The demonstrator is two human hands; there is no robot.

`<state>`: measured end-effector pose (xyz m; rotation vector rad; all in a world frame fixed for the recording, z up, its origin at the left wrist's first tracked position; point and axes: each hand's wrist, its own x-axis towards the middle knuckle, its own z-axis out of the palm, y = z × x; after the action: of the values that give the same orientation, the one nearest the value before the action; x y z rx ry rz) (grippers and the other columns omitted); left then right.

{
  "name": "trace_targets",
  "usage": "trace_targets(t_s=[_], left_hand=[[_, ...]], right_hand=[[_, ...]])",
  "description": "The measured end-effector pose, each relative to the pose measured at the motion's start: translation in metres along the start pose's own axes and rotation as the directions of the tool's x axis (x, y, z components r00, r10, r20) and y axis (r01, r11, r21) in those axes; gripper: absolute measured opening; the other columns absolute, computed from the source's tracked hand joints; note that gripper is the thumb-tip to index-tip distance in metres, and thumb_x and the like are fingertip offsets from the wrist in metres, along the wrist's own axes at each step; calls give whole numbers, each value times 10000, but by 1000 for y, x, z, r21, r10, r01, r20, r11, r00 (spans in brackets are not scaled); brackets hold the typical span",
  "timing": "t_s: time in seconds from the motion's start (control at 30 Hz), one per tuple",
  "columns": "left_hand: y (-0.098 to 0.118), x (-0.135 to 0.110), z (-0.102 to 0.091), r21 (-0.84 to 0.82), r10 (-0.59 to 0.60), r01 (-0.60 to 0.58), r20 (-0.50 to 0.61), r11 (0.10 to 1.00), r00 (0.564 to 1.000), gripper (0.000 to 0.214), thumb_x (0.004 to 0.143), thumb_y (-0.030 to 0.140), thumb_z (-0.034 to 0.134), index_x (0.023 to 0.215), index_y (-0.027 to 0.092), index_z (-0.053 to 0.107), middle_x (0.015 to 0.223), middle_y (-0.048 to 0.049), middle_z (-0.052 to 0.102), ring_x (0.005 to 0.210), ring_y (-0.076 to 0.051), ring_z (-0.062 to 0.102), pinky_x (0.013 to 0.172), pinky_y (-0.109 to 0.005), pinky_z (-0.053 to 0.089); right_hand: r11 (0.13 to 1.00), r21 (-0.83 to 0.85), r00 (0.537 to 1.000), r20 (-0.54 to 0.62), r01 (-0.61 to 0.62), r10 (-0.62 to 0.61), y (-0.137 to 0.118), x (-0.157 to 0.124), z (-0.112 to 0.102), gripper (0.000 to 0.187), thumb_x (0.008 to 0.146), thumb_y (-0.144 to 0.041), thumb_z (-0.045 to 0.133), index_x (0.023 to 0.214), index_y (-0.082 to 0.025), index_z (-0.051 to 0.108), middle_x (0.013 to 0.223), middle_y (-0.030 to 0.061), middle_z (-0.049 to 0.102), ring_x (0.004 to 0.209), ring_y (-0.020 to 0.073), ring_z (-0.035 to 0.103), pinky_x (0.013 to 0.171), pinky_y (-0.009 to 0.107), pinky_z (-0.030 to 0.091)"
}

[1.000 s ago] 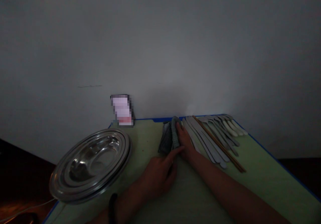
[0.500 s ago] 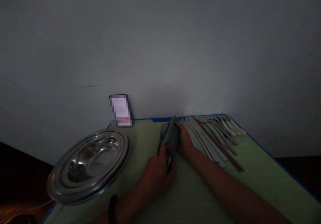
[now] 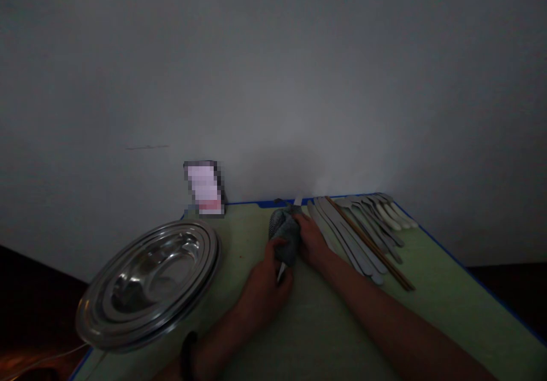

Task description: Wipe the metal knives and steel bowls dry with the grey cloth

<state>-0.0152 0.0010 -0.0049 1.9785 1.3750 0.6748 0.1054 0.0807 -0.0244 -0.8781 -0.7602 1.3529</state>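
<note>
A metal table knife (image 3: 281,271) runs through a folded grey cloth (image 3: 284,234); its pale flat blade shows past the cloth's far end. My left hand (image 3: 267,284) is closed round the knife's handle at the near end, with its fingers against the cloth. Wrapped over the cloth from the right side, my right hand (image 3: 311,241) presses it to the blade. Most of the blade is hidden inside the folds. Just right of that hand lie several silver table knives (image 3: 342,233) in a row.
Wooden chopsticks (image 3: 371,245), several metal forks and spoons (image 3: 376,221) and white-handled cutlery (image 3: 391,217) lie at the right. Stacked oval metal dishes (image 3: 92,318) stand at the left. A phone (image 3: 205,187) leans on the wall behind the green table (image 3: 342,335).
My right hand has slid the cloth down toward my left hand, and the knife's blade now shows beyond it. The view has shifted slightly.
</note>
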Motion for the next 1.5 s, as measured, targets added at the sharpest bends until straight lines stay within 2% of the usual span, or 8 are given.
trace_targets(t_s=[0.4, 0.57, 0.67, 0.77, 0.93, 1.1, 1.23, 1.5], left_hand=[[-2, 3, -1, 27, 32, -33, 15, 999, 999, 290, 799, 196, 431, 1088, 204, 446, 580, 64, 482, 537, -144, 491, 529, -251, 316], [-3, 4, 0, -74, -30, 29, -15, 997, 999, 281, 786, 195, 438, 1065, 188, 405, 558, 79, 462, 502, -131, 461, 516, -242, 325], [-3, 4, -1, -84, -38, 36, -12, 996, 999, 280, 791, 197, 436, 1067, 188, 395, 549, 85, 447, 490, -128, 441, 499, -237, 310], [-3, 5, -2, -48, 13, -12, 16, 999, 1000, 238, 808, 198, 425, 1046, 195, 426, 560, 77, 452, 503, -127, 448, 510, -238, 312], [-2, 5, -4, 9, 98, -100, 80, 995, 992, 150, 837, 198, 406, 922, 195, 530, 628, 42, 493, 547, -120, 470, 553, -243, 335], [-5, 4, -2, -53, 42, -41, 2, 998, 999, 326, 847, 224, 420, 1171, 185, 421, 655, 46, 498, 573, -135, 491, 558, -246, 349], [-5, 5, -2, -94, 35, -32, 31, 995, 999, 426, 855, 236, 421, 1267, 188, 328, 644, 55, 514, 561, -133, 496, 560, -244, 362], [-1, 2, -6, -90, 83, -78, 50, 993, 995, 194, 867, 265, 432, 1044, 202, 478, 626, 61, 450, 574, -124, 457, 548, -240, 331]], right_hand=[[891, 385, 953, -82, -240, 291, -4, 4, 5, 248, 791, -407, 517, 697, -202, 622, 646, 41, 696, 822, 215, 667, 726, 335, 527], [897, 369, 968, 50, -245, 244, -2, 4, 3, 170, 703, -330, 524, 650, -195, 611, 652, 39, 688, 852, 230, 655, 738, 342, 524], [931, 303, 978, 39, -205, 203, 0, 4, 1, 69, 622, -233, 571, 654, -184, 606, 666, 26, 692, 851, 224, 648, 761, 333, 509], [945, 277, 985, 30, -172, 170, 1, 2, 2, 121, 588, -201, 655, 701, -175, 618, 696, 20, 699, 846, 215, 647, 777, 328, 495], [950, 273, 988, 43, -152, 146, 0, -2, 3, 214, 632, -309, 722, 778, -184, 627, 731, 26, 704, 843, 213, 653, 770, 345, 497], [935, 325, 989, 10, -143, 147, 1, 1, 1, 224, 709, -377, 672, 836, -198, 630, 779, 28, 713, 875, 206, 654, 772, 338, 505], [919, 351, 979, -21, -181, 201, 2, 4, 1, 273, 778, -454, 575, 836, -194, 638, 786, 46, 715, 884, 214, 656, 763, 348, 515], [932, 325, 980, -57, -161, 190, 0, 3, 1, 190, 753, -359, 607, 851, -198, 630, 770, 30, 715, 843, 200, 665, 739, 326, 518]])
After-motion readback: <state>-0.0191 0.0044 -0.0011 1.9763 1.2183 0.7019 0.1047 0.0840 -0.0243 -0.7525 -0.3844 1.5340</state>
